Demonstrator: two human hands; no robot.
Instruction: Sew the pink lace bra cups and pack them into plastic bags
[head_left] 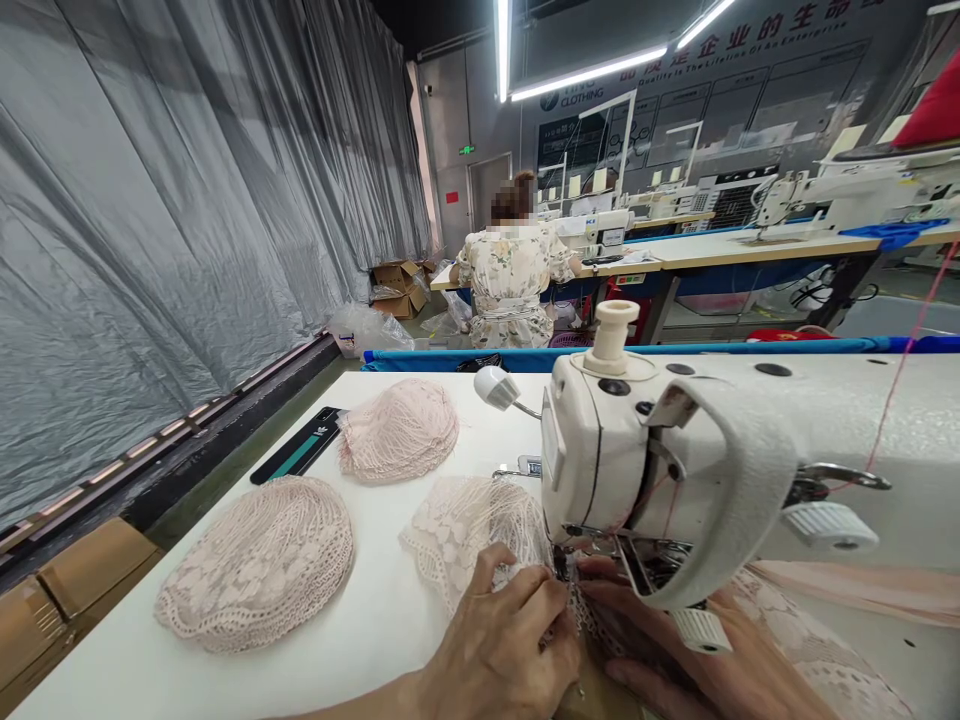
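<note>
Two hands meet at the needle of a white sewing machine [675,450], where a pale pink lace piece [465,530] lies bunched on the white table [390,620], its near edge drawn in under the presser foot. The left hand [499,640] has its fingers curled, thumb and fingertips pinched on the lace piece just beside the needle. The right hand [675,670] lies flat beneath the machine head, fingers stretched out and pressing the fabric down, though their tips are partly hidden. The step in hand looks like stitching along the lace edge. Feeding the fabric on would, I judge, call for both hands to hold that edge flat and aligned while keeping clear of the needle. To the left rest a near lace cup [259,565] and a far lace cup [399,430], apart from each other, with a black strip [300,455] beside the far one. A pink thread [911,340] slants down to the machine, and a person in a floral dress [510,285] stands at a bench well behind
</note>
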